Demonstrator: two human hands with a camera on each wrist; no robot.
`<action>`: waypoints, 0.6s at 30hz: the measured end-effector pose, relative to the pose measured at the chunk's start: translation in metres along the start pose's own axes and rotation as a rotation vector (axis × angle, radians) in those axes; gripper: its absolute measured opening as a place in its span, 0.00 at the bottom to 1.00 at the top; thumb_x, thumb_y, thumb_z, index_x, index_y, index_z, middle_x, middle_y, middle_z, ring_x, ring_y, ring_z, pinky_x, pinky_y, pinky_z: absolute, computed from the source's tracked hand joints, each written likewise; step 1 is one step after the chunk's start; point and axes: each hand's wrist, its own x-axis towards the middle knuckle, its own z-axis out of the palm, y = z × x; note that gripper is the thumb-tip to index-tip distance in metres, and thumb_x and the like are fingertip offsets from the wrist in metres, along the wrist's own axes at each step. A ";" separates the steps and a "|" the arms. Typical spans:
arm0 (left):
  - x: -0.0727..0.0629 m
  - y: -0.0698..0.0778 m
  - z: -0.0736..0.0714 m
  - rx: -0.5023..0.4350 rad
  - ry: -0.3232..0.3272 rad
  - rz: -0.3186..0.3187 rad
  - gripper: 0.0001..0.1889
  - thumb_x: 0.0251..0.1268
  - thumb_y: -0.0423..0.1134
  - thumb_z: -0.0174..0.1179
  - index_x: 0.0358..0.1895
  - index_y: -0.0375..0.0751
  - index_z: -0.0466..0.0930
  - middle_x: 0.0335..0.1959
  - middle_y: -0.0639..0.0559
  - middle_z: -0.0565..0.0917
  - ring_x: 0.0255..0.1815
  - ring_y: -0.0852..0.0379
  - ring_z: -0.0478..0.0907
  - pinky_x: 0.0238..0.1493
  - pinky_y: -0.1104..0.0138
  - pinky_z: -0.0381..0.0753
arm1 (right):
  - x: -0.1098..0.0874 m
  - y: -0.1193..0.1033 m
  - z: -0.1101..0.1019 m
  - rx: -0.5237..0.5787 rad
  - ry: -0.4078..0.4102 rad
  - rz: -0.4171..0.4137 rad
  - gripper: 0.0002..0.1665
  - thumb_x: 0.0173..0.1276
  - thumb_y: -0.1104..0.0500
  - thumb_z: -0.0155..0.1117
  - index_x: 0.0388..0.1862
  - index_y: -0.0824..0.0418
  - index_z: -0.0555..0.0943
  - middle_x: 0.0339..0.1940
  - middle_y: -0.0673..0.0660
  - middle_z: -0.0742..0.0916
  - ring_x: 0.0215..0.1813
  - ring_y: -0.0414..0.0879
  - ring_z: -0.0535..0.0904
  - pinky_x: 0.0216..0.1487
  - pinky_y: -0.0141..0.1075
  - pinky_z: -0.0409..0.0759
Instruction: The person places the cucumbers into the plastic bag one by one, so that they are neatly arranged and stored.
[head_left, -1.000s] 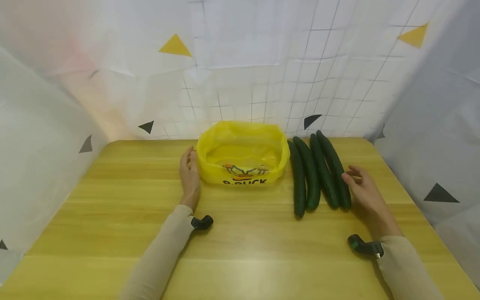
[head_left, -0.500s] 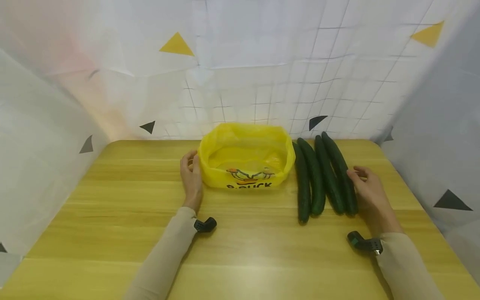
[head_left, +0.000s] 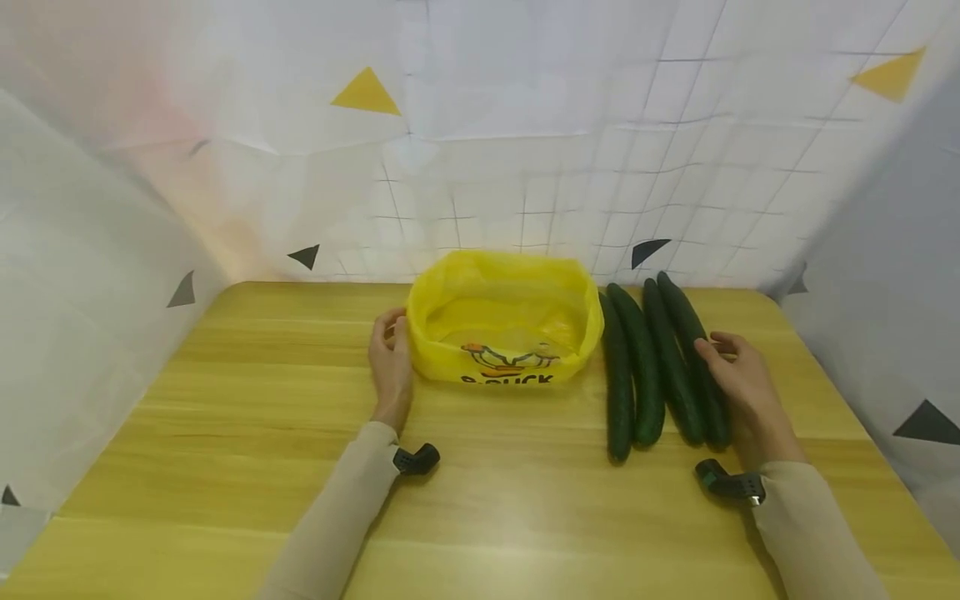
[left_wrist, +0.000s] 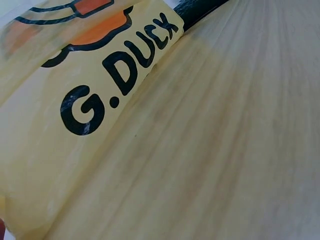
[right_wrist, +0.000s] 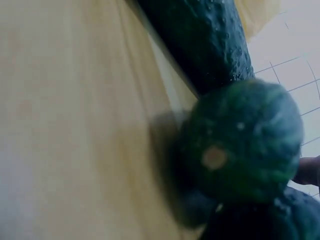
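Note:
A yellow plastic bag [head_left: 517, 371], printed with a duck face and lettering, stands with its mouth wide at the back middle of the table. At its left side my left hand [head_left: 390, 367] holds the bag, thumb in front, the other fingertips partly hidden behind the rim. Several cucumbers lie side by side to the right of the bag. My right hand [head_left: 746, 379] grips the rightmost cucumber [head_left: 697, 358], its thumb on top and the other fingers bent at the right side. The right wrist view shows cucumber ends close up, with a fingertip [right_wrist: 306, 171] at the right edge.
The leftmost cucumber [head_left: 618, 392] touches or nearly touches the bag. Behind the wooden table [head_left: 517, 517] hangs a white sheet [head_left: 487, 183] with grid lines and triangles; similar sheets close off both sides.
The right hand has moved left onto the rightmost cucumber, its thumb now over it. The left fingers have come in against the bag. The whole view has shifted slightly.

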 end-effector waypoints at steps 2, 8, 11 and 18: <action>-0.001 0.000 0.000 0.006 0.001 0.001 0.16 0.71 0.55 0.48 0.54 0.55 0.75 0.53 0.56 0.76 0.50 0.56 0.72 0.50 0.62 0.73 | 0.003 0.000 0.000 -0.006 -0.007 -0.003 0.45 0.72 0.38 0.42 0.72 0.71 0.53 0.65 0.78 0.67 0.66 0.74 0.62 0.58 0.62 0.66; 0.001 0.001 0.001 0.020 -0.018 0.004 0.17 0.70 0.56 0.47 0.54 0.54 0.74 0.53 0.55 0.74 0.50 0.55 0.72 0.49 0.62 0.73 | 0.003 -0.002 -0.001 -0.073 -0.036 -0.009 0.45 0.73 0.39 0.43 0.71 0.74 0.53 0.65 0.79 0.66 0.64 0.74 0.63 0.57 0.61 0.68; 0.003 0.001 -0.001 0.011 -0.025 0.000 0.17 0.70 0.56 0.47 0.54 0.55 0.74 0.53 0.55 0.74 0.49 0.55 0.72 0.48 0.62 0.73 | 0.002 -0.005 -0.002 -0.143 -0.055 -0.031 0.46 0.73 0.39 0.43 0.70 0.76 0.55 0.64 0.80 0.68 0.62 0.74 0.65 0.55 0.61 0.69; 0.009 0.000 -0.004 -0.011 -0.042 -0.003 0.15 0.71 0.52 0.48 0.54 0.53 0.73 0.52 0.55 0.73 0.48 0.55 0.71 0.48 0.63 0.72 | 0.004 -0.009 0.004 -0.270 -0.055 -0.079 0.45 0.72 0.40 0.45 0.67 0.80 0.58 0.57 0.83 0.72 0.56 0.74 0.71 0.52 0.61 0.71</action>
